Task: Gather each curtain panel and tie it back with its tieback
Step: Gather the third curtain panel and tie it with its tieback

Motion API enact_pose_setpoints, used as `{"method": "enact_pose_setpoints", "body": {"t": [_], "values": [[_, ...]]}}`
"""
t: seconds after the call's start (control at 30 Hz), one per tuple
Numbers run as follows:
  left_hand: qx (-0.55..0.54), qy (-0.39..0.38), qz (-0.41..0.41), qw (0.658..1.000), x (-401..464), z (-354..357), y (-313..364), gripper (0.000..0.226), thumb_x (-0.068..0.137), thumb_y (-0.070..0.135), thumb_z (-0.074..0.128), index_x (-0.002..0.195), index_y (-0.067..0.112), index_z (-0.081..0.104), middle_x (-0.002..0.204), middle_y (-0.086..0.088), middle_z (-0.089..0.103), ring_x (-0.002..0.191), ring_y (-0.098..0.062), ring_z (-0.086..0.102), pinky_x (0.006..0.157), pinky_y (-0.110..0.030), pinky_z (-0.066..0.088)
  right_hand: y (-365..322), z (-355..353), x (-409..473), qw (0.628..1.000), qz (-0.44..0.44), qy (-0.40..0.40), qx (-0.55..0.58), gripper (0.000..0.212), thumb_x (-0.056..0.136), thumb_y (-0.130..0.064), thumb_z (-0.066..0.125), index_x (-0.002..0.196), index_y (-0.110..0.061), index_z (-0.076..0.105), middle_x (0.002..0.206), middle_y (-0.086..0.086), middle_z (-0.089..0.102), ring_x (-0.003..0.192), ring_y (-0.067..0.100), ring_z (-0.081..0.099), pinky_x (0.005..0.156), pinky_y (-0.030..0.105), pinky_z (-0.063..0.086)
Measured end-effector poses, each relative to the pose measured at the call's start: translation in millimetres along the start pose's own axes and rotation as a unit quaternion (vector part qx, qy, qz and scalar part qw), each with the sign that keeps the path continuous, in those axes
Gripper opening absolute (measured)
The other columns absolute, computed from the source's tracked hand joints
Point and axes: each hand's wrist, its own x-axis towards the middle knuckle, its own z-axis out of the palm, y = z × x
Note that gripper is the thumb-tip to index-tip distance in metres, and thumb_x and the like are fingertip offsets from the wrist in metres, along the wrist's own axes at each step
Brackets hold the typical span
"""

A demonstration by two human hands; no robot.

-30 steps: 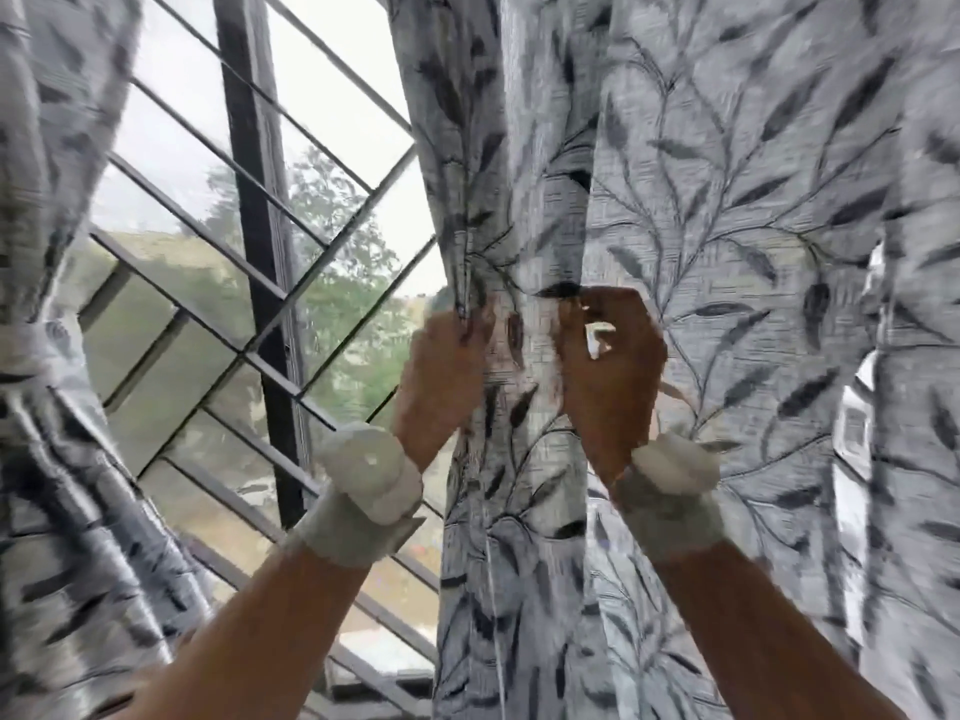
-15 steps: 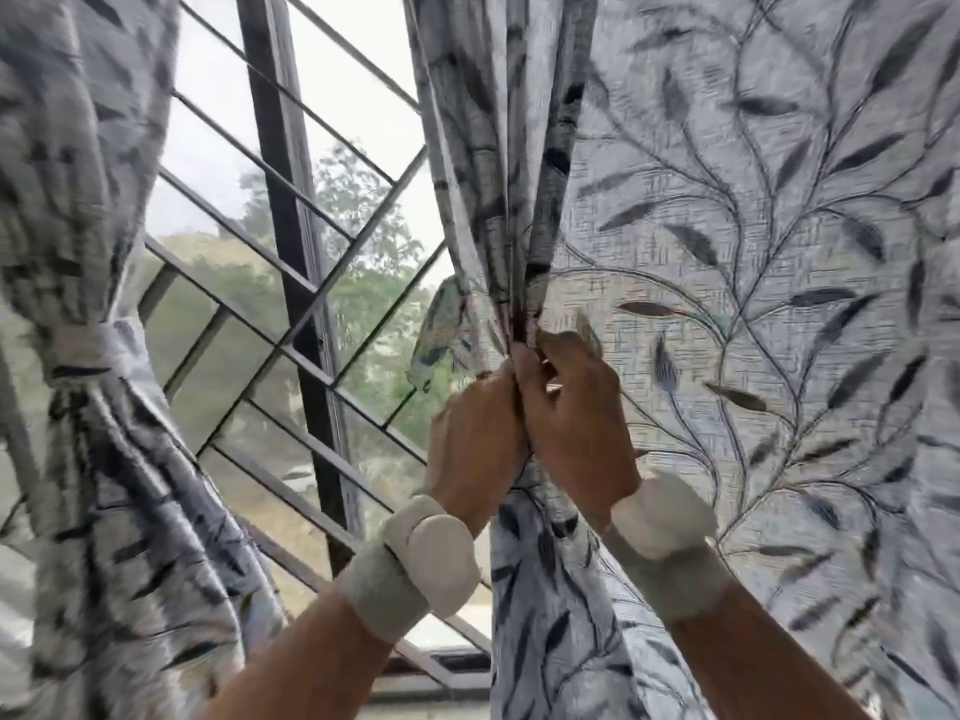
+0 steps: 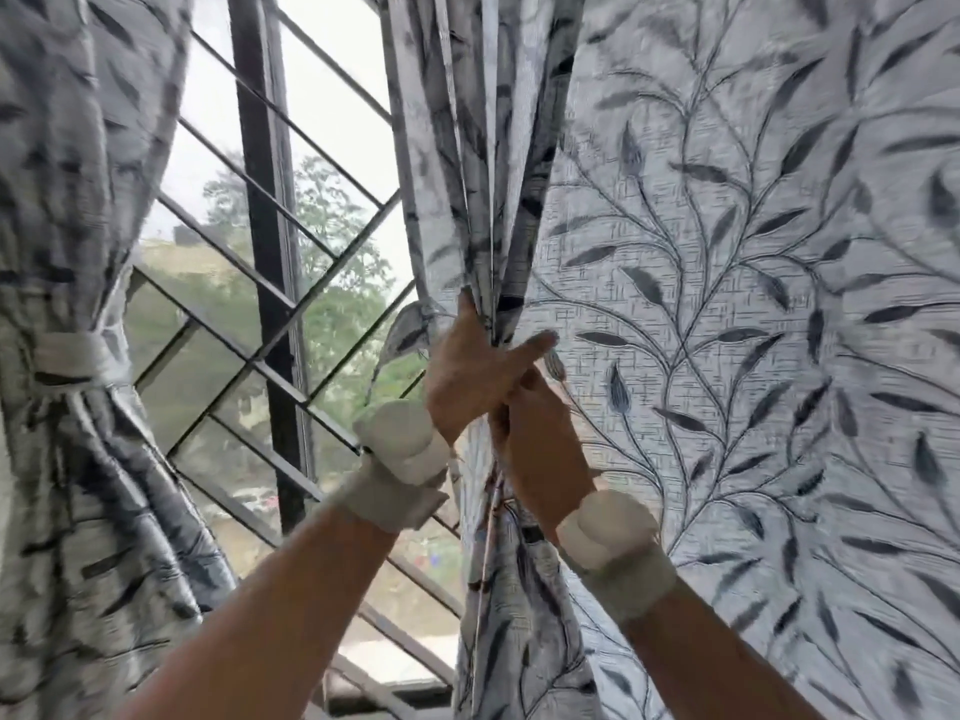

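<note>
Left hand gripping bunched pleats of right curtain panel, thumb extended. Right hand just below, pinching same folds. Left panel far left, already tied by tieback. I am advising: keep pleats tight, stacked evenly, before wrapping tie.

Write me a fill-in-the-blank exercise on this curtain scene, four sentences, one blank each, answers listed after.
1. The left curtain panel is already cinched by a pale ____.
2. Both hands grip the pleats of the ____ curtain panel.
3. The left hand lies ____ the right hand in the picture.
4. Behind the glass, a metal grille forms ____-shaped openings.

Missing words: tieback; right; above; diamond
</note>
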Motion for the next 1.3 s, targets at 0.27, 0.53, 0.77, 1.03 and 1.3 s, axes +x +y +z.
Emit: {"method": "enact_pose_setpoints", "body": {"t": [0.27,0.53,0.77,1.03,1.3], "values": [[-0.284,-0.049,0.055,0.956,12.9,11.7,-25.9,0.027,0.093,0.013,0.053,0.068,0.015,0.059,0.056,0.008,0.058,0.054,-0.008,0.054,0.056,-0.025,0.043,35.4,-31.9,-11.5,0.974,0.056,0.21,0.071,0.072,0.076,-0.048,0.071,0.136,-0.013,0.051,0.15,0.013,0.028,0.142,0.019,0.025,0.111,0.032,0.032],[-0.381,-0.125,0.048,0.915,22.0,12.5,-36.3,0.026,0.092,0.005,0.051,0.069,0.013,0.061,0.051,0.009,0.062,0.046,-0.001,0.057,0.048,-0.014,0.046,51.5,-43.4,51.1,0.918,0.253,0.103,0.287,0.025,0.071,-0.049,0.077,0.084,-0.031,0.066,0.082,-0.008,0.056,0.089,0.016,0.054,0.086,0.048,0.05],[-0.151,-0.072,0.096,0.981,47.0,14.9,-58.5,0.034,0.096,0.03,0.048,0.075,0.007,0.061,0.069,-0.013,0.065,0.062,-0.024,0.058,0.065,-0.04,0.05,39.6,-13.4,36.8,0.957,0.087,0.276,0.013,0.011,0.088,-0.024,0.068,0.091,-0.013,0.067,0.081,-0.003,0.069,0.074,0.008,0.064,0.066,0.026,0.053],[0.045,-0.053,0.142,0.987,39.2,29.1,-66.2,0.024,0.094,0.021,0.048,0.072,0.011,0.046,0.065,-0.006,0.05,0.066,-0.026,0.048,0.06,-0.032,0.036,46.9,3.4,14.6,0.98,0.068,0.159,-0.102,0.015,0.085,0.003,0.059,0.095,-0.005,0.067,0.075,0.004,0.061,0.063,0.009,0.049,0.06,0.005,0.034],[0.11,-0.079,0.104,0.985,-0.5,57.2,-83.8,0.014,0.091,0.009,0.049,0.091,0.006,0.063,0.084,-0.013,0.067,0.081,-0.03,0.065,0.07,-0.039,0.052,53.1,11.1,19.8,0.998,0.038,0.032,-0.024,0.046,0.089,-0.052,0.05,0.106,-0.012,0.067,0.087,0.001,0.062,0.078,0.015,0.061,0.069,0.027,0.051]]}}
